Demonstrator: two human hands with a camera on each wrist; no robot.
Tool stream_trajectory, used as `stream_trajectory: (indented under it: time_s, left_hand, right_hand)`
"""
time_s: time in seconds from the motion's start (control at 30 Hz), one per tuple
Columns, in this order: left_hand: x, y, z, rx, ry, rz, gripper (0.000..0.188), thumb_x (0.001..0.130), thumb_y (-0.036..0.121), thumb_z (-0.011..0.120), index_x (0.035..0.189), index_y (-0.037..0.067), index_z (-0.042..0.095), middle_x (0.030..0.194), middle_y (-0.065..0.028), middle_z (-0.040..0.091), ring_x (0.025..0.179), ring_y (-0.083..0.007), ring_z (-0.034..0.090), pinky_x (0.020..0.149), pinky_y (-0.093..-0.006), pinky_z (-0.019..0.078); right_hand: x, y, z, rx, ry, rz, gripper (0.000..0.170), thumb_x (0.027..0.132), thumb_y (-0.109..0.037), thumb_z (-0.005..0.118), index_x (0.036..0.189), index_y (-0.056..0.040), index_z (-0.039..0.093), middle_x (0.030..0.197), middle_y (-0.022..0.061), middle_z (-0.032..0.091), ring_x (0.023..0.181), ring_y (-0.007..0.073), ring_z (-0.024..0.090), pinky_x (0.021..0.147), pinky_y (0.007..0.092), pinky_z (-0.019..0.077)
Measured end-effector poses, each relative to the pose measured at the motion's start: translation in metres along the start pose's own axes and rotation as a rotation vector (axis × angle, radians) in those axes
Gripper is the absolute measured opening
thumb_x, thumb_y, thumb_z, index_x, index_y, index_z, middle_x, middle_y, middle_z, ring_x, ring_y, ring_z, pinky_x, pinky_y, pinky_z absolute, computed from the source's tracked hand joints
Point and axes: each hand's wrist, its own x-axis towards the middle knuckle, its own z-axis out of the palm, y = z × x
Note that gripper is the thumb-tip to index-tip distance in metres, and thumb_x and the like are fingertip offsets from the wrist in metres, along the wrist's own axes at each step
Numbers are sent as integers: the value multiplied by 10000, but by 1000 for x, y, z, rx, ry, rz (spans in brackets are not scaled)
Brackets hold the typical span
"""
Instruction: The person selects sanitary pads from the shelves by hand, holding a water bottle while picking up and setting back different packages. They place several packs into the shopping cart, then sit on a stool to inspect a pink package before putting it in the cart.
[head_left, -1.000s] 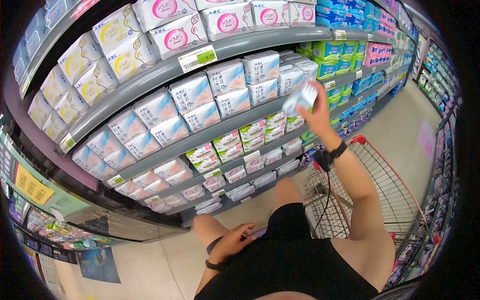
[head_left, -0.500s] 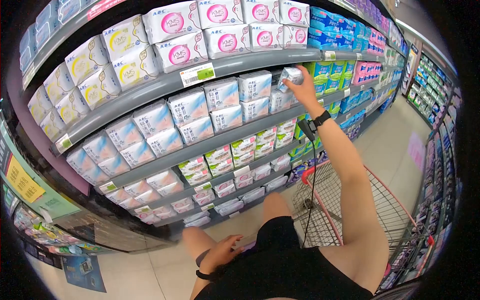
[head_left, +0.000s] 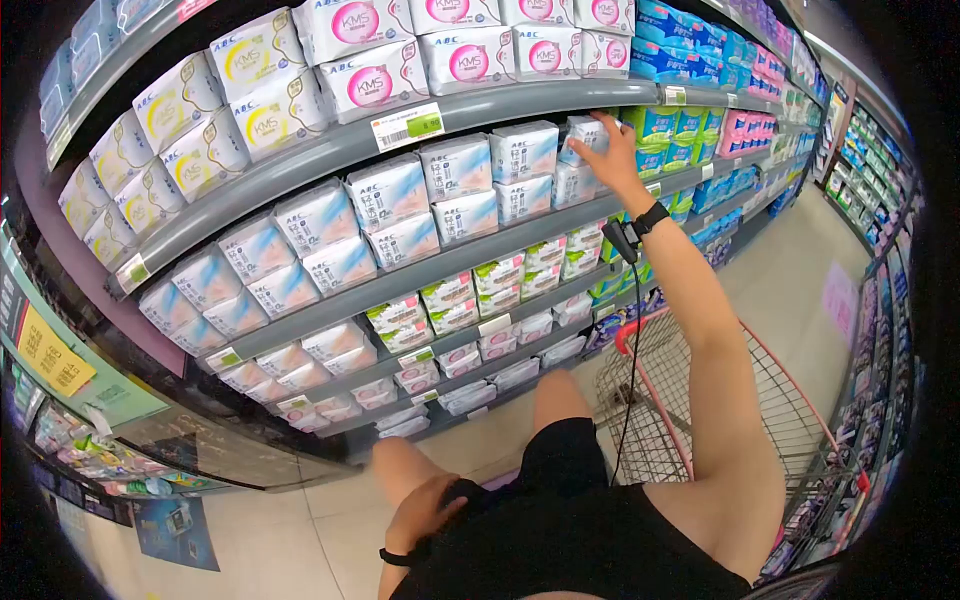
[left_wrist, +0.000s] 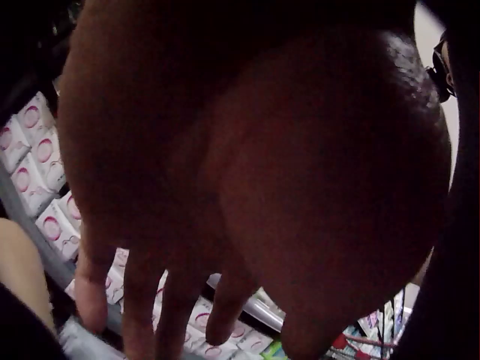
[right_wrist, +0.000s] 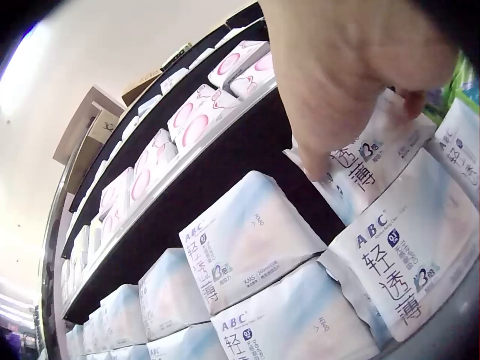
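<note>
My right hand (head_left: 617, 162) is at the shelf, gripping a white and pale blue pack of sanitary pads (head_left: 580, 130) with thumb and fingers on opposite sides. In the right wrist view this pack (right_wrist: 386, 154) sits on top of a matching ABC pack (right_wrist: 409, 251), its upper part covered by the hand (right_wrist: 352, 67). More ABC packs (head_left: 525, 150) stand stacked in twos to its left. My left hand (head_left: 424, 515) lies at my lap by the thigh. Dark in its wrist view, the left hand (left_wrist: 210, 165) has loosely extended fingers and holds nothing.
Green packs (head_left: 655, 125) adjoin the ABC row on the right. Above runs a grey shelf edge (head_left: 540, 97) with a price tag (head_left: 408, 127). A wire shopping cart (head_left: 740, 400) stands by my right side. A cable (head_left: 630, 380) hangs from the right wrist.
My right hand has carried the pack from in front of the shelf up and back into the row, onto another pack. My left hand has shifted slightly on the lap.
</note>
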Motion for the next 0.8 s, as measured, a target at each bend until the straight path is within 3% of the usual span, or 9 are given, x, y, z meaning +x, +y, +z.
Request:
stream_trajectory:
  time_s: [0.27,0.7,0.8]
  left_hand:
    - [17,5,5,-2,-104,-79,502,960,381,656,1327,52,559,1213,-192,650,1114,-375,630,957,-423,509]
    - [9,-8,13,53,-79,-65,515,969,405,639,1333,51,554,1212,-187,662,1150,-366,623,985,-421,502]
    - [9,-10,17,43,-49,-22,497,950,413,651,1321,92,574,1175,-187,667,1087,-381,638,917,-442,520]
  right_hand:
    - [8,-3,5,-41,-64,87,845,722,-452,829,1402,-87,483,1295,342,441,1226,498,434,1066,519,378]
    - [15,-19,4,-189,-80,52,600,746,-487,775,1228,-150,660,1315,327,447,1244,508,425,1022,528,422]
    - [15,-27,1,-187,-96,64,596,750,-494,773,1224,-152,656,1303,320,458,1240,508,433,1016,529,427]
